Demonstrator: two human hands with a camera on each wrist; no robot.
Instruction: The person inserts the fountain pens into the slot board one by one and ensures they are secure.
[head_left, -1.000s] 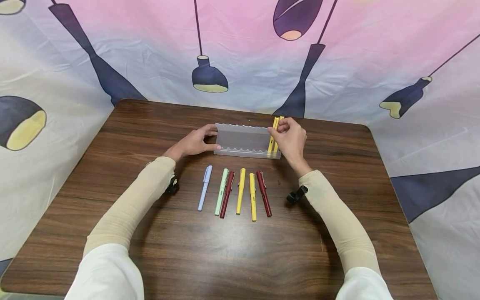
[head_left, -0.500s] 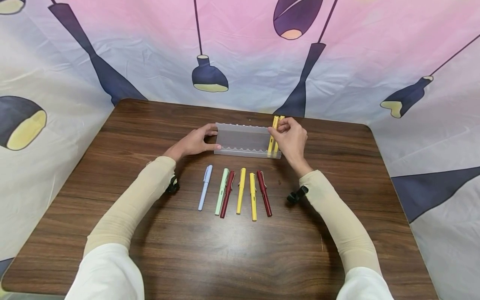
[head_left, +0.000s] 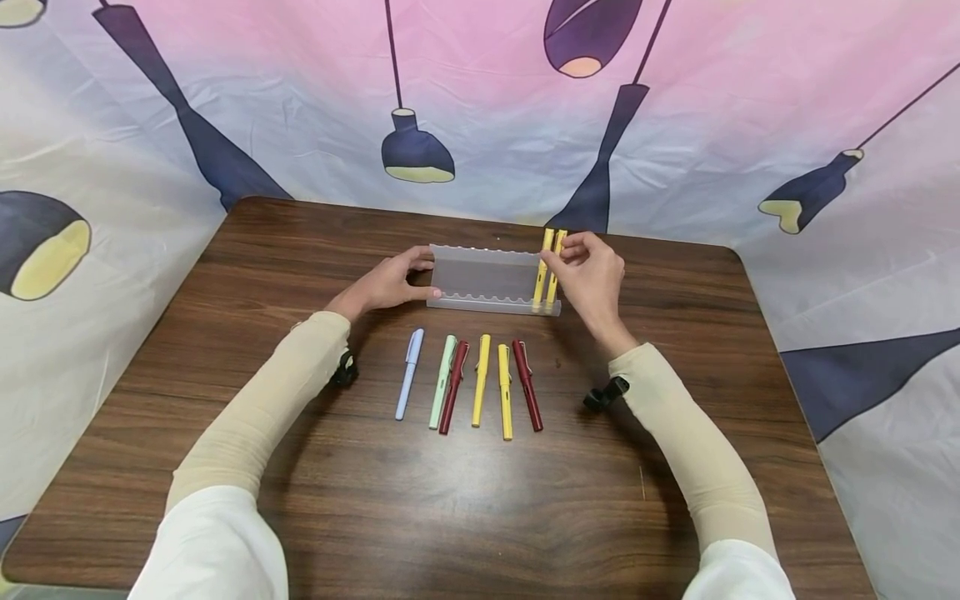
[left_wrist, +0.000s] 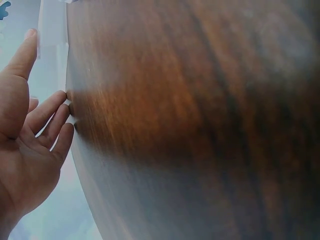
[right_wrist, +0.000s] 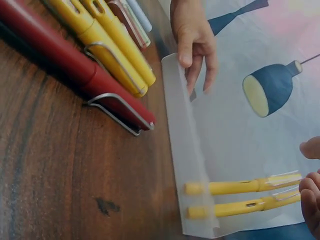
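Observation:
A clear pen stand (head_left: 487, 279) with notched edges stands at the back of the table. Two yellow pens (head_left: 539, 279) lean in its rightmost notches. My left hand (head_left: 386, 282) holds the stand's left end, thumb at the front lip and fingers behind the back panel; the left wrist view shows this hand (left_wrist: 35, 135) from the palm side. Beside the upper ends of the two pens is my right hand (head_left: 592, 275). In the right wrist view its thumb (right_wrist: 311, 148) is apart from the pens, and its fingertips (right_wrist: 309, 192) are by the caps.
In front of the stand lie a light blue pen (head_left: 409, 373), a mint green pen (head_left: 442, 383), two dark red pens (head_left: 528, 387) and two yellow pens (head_left: 482, 382). A patterned cloth (head_left: 495, 150) hangs behind the wooden table (head_left: 480, 517).
My right hand has shifted slightly right, and more of the rightmost yellow pen shows. The left hand and the loose pens have stayed put.

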